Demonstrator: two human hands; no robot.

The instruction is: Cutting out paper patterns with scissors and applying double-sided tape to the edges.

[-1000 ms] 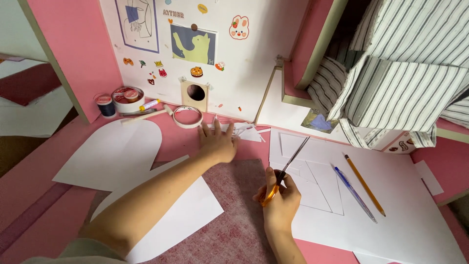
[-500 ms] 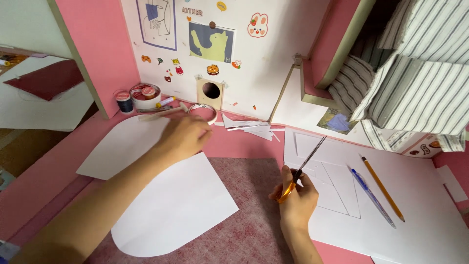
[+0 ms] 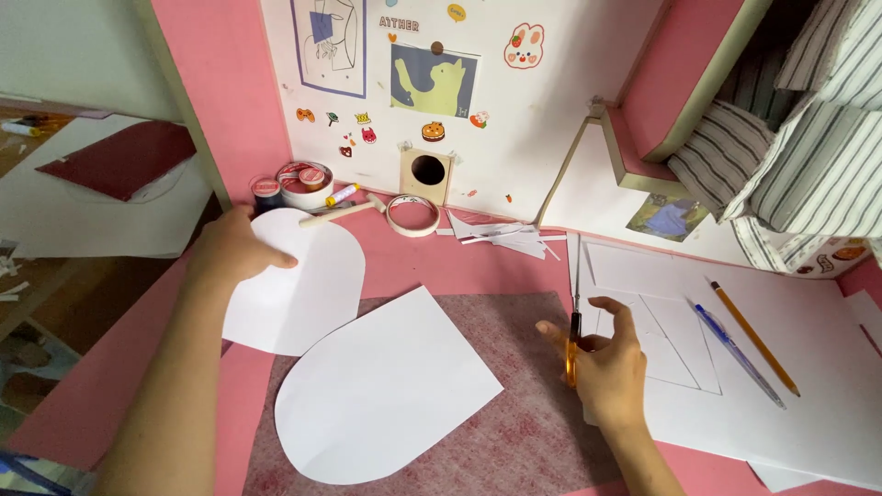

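My left hand (image 3: 231, 248) pinches the far left edge of a white arch-shaped paper cutout (image 3: 299, 285) lying on the pink desk (image 3: 432, 266). A second, similar arch-shaped cutout (image 3: 381, 386) lies nearer me on a pink felt mat (image 3: 514, 404). My right hand (image 3: 606, 363) grips orange-handled scissors (image 3: 574, 317), blades pointing away from me, resting at the left edge of a large white sheet (image 3: 781, 367) with pencilled lines.
A blue pen (image 3: 735, 340) and a yellow pencil (image 3: 753, 338) lie on the white sheet. A tape roll (image 3: 412, 214), thread spools and a tin (image 3: 303, 184) stand by the back wall, with paper strips (image 3: 501, 237) nearby. Striped fabric (image 3: 790, 156) hangs at the right.
My left hand has moved left from the tape roll area and taken the edge of the far cutout. The view has shifted; my right hand keeps the scissors.
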